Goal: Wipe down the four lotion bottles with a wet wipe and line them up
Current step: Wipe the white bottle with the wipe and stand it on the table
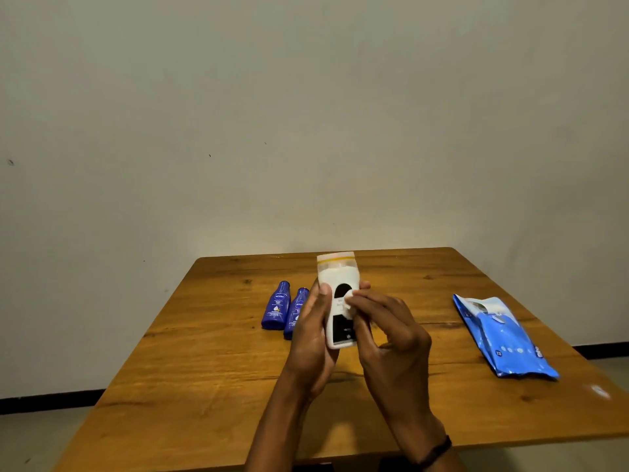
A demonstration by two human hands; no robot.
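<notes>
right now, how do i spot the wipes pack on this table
Start at the wooden table. Alone on its right side lies the wipes pack. It is a flat, light blue pouch with a white flap, unlike the rounded dark blue bottles at left.

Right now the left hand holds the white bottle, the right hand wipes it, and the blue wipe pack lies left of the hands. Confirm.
One error: the head view shows the blue wipe pack lying right of the hands, not left; left hand holds the white bottle, right hand rubs a wipe on it.
</notes>
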